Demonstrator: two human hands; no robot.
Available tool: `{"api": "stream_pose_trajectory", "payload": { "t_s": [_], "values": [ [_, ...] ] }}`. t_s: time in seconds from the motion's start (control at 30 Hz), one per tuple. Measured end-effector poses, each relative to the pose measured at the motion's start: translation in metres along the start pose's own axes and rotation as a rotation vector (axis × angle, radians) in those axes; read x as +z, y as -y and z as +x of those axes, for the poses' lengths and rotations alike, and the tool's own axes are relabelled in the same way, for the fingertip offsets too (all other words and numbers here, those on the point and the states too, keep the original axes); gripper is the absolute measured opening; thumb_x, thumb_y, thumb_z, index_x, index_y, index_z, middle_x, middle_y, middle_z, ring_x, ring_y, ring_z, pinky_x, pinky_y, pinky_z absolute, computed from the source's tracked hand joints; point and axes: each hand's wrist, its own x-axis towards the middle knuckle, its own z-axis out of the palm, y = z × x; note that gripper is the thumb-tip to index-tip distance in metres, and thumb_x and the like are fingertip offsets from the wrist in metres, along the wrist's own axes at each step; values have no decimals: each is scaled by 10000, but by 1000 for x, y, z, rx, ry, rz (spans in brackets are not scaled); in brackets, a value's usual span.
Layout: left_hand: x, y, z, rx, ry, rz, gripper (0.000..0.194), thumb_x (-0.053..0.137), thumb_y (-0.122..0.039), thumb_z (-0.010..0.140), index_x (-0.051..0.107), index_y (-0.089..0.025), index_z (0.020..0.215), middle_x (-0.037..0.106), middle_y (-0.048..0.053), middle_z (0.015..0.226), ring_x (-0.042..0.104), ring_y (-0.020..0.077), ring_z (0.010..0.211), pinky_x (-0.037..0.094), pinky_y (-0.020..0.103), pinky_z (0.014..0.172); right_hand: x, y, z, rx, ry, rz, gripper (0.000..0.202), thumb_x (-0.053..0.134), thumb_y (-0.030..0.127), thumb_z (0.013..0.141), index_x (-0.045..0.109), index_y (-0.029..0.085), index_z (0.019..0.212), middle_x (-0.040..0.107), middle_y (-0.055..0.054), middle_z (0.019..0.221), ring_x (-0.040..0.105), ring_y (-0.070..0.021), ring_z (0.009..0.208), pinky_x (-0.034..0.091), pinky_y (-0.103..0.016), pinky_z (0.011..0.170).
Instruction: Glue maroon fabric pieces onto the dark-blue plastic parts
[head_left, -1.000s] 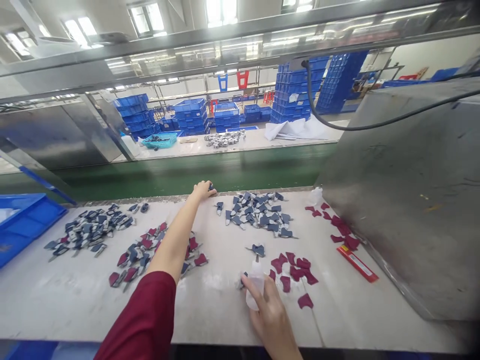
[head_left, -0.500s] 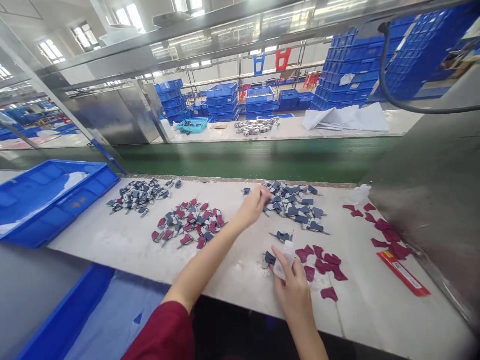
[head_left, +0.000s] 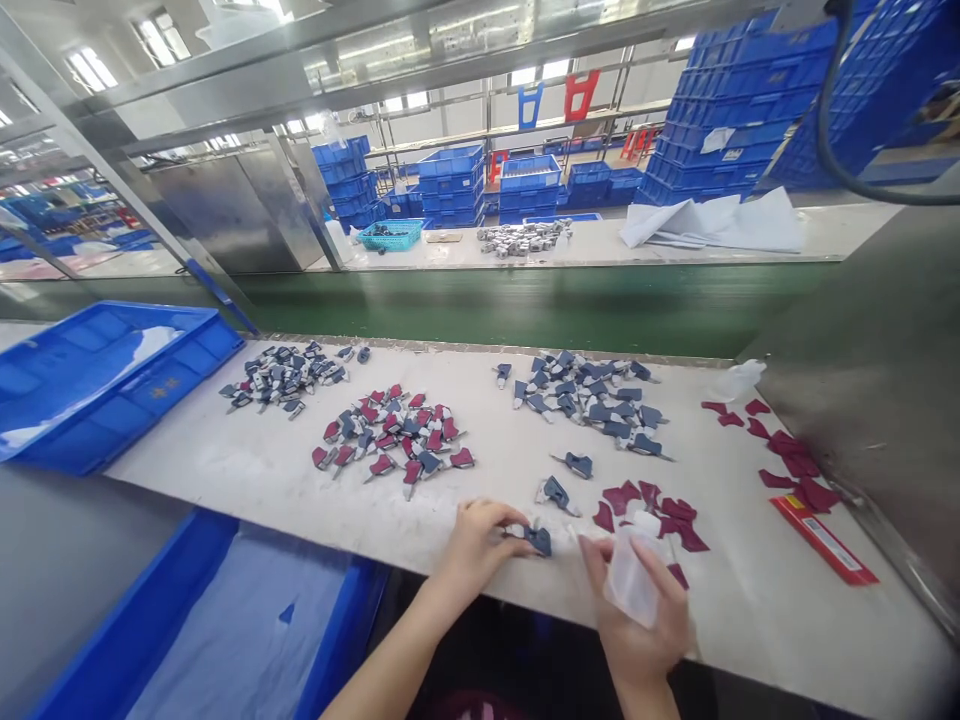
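Observation:
Near the front edge of the table, my left hand (head_left: 480, 545) pinches a small dark grey-blue part (head_left: 538, 539) with a pale metal side. My right hand (head_left: 645, 610) is closed around a translucent white squeeze bottle (head_left: 634, 570), a little to the right of that part. Two more grey-blue parts (head_left: 556, 494) lie just beyond my hands. Loose maroon pieces (head_left: 679, 510) are scattered behind and beside the bottle. Further back is a pile of grey-blue parts (head_left: 592, 395), and to the left a pile with maroon and grey-blue faces (head_left: 394, 430).
Another pile of grey parts (head_left: 285, 375) lies at the far left, beside a blue crate (head_left: 112, 390). On the right are a red packet (head_left: 825, 540), more maroon pieces (head_left: 795, 460) and a crumpled clear bag (head_left: 739, 380). A metal panel (head_left: 870, 370) bounds the right side.
My left hand has come back from the far grey-blue pile to the front edge, now holding a part. My right hand has shifted right with the bottle. The view has moved slightly.

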Motion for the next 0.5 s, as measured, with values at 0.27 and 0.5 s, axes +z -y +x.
{"api": "stream_pose_trajectory", "payload": {
  "t_s": [0.27,0.5],
  "values": [
    [16,2,9,61,-2,183,120,735,-167,831,692,-247,910,761,19,982,631,249,1009,361,435,962,-21,6,-8,350,19,56,277,705,373,855,721,107,930,753,-134,830,712,-237,643,592,-347,552],
    [16,7,11,100,-10,247,136,732,-172,838,678,-249,937,761,19,967,627,253,1003,366,423,941,-15,18,5,223,208,72,161,691,275,862,719,130,927,767,-98,786,730,-214,616,618,-315,537]
  ]
}}
